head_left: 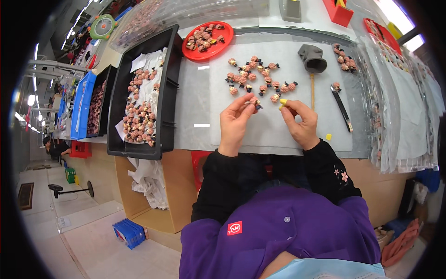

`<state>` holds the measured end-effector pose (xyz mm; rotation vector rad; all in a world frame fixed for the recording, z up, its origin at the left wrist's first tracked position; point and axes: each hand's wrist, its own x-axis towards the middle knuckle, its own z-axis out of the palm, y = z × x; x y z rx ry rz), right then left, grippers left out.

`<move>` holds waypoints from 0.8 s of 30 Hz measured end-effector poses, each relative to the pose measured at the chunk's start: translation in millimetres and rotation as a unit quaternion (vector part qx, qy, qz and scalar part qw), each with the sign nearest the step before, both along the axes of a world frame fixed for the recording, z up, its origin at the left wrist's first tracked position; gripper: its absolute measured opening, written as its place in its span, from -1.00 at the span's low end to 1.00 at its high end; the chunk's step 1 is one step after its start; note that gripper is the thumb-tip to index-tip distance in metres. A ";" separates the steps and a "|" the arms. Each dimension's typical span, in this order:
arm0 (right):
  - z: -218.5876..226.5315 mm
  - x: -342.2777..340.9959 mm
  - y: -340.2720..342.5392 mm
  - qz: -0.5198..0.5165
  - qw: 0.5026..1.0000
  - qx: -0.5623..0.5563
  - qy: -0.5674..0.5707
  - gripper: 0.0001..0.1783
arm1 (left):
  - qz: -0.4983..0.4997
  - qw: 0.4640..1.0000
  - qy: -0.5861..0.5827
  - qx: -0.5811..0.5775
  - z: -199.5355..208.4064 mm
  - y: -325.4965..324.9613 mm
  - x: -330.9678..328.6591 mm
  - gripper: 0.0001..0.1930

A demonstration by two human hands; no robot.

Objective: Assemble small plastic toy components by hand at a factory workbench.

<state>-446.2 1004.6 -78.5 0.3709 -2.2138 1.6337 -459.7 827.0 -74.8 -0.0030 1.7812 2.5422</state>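
Observation:
Between the thumb and fingers of my left hand [234,125] is a small figurine [254,102] with pink curly hair and dark parts. My right hand [302,124] is closed in a pinch to the right of it, apart from the figurine. Yellow [283,102] shows at its fingertips; whether this is finger covers or a small held piece, I cannot tell. Just beyond both hands, several similar figurines [240,78] lie scattered on a white sheet [274,132]. A small yellow piece [329,136] rests on the sheet near my right wrist.
A black crate [167,93] of figurines stands at left, a red plate [200,56] of more behind it. To the right lie a grey cup-shaped tool [312,59] with a wooden handle and a black pen-like tool [342,108]. Plastic-wrapped trays [404,116] line the right edge.

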 end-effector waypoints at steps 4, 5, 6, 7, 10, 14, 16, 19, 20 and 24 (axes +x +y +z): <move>-2.7 3.3 -6.5 0.043 0.992 -0.091 -0.082 -0.73 | -0.044 0.992 -0.007 0.119 -6.4 27.1 7.2 -0.70; -6.5 4.5 -5.9 0.041 0.992 -0.088 -0.082 -0.73 | -0.069 0.989 -0.009 0.128 -9.3 30.8 7.4 -0.70; -10.4 5.5 -5.1 0.026 0.991 -0.102 -0.078 -0.75 | -0.073 0.986 -0.013 0.149 -12.4 33.6 6.9 -0.72; -12.3 6.5 -4.5 0.011 0.990 -0.116 -0.075 -0.78 | -0.074 0.986 -0.014 0.152 -14.7 35.2 5.8 -0.72; -12.6 7.7 -4.3 -0.012 0.999 -0.049 -0.010 -0.82 | -0.062 0.987 -0.018 0.144 -20.1 37.6 0.7 -0.75; -7.2 8.7 -9.9 0.014 0.997 -0.072 0.000 -0.81 | -0.045 0.988 -0.041 0.142 -20.7 37.6 -1.9 -0.79; -7.8 10.1 -11.9 0.073 0.964 -0.211 -0.145 -0.75 | -0.040 0.985 -0.052 0.162 -21.9 37.1 -2.1 -0.79; -10.3 7.4 -6.9 0.105 0.935 -0.262 -0.215 -0.69 | -0.036 0.987 -0.038 0.152 -26.1 35.7 -3.0 -0.79; -10.3 6.5 -6.5 0.106 0.935 -0.261 -0.217 -0.69 | -0.036 0.989 -0.033 0.141 -27.2 36.2 -3.3 -0.79; -8.5 4.9 -4.7 0.114 0.928 -0.273 -0.225 -0.68 | -0.034 0.991 -0.018 0.127 -27.8 37.3 -3.5 -0.80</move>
